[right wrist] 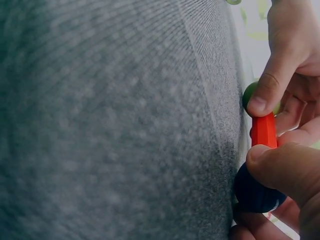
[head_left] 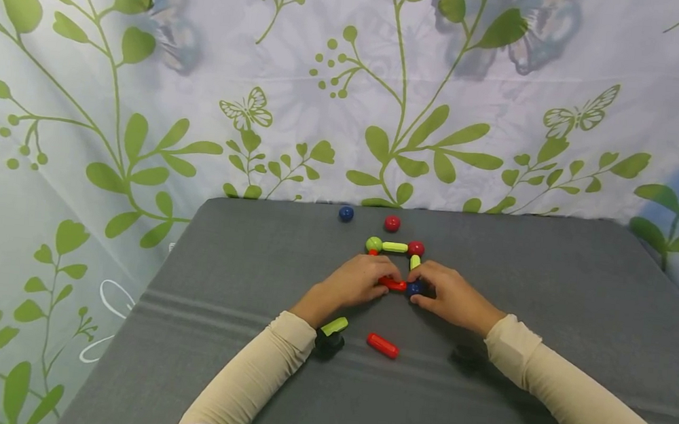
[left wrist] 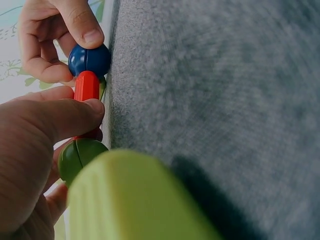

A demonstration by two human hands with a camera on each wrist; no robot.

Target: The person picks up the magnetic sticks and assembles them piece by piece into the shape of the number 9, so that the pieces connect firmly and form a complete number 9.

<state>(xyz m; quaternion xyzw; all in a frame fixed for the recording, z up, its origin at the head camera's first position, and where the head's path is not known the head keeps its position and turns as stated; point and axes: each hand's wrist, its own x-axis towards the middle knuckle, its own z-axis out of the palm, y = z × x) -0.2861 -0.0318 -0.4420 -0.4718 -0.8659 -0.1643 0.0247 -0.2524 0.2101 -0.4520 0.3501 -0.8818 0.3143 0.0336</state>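
In the head view a four-sided frame of sticks and balls lies on the grey table. Its far side is a yellow-green stick [head_left: 395, 247] between a green ball [head_left: 374, 244] and a red ball [head_left: 416, 248]. My left hand [head_left: 360, 280] pinches the red stick [head_left: 392, 284] of the near side between thumb and fingers. That stick's right end meets a dark blue ball [left wrist: 90, 60], which my right hand [head_left: 453, 297] grips. At its left end sits another green ball [left wrist: 80, 156], covered by my left hand in the head view. A second yellow-green stick [head_left: 415, 262] forms the right side.
Beyond the frame lie a loose blue ball [head_left: 346, 214] and a loose red ball [head_left: 392, 224]. Nearer me are a loose red stick [head_left: 383, 345] and a yellow-green stick [head_left: 336, 326] beside my left wrist. A leaf-patterned curtain [head_left: 301, 99] hangs behind the table [head_left: 553, 287].
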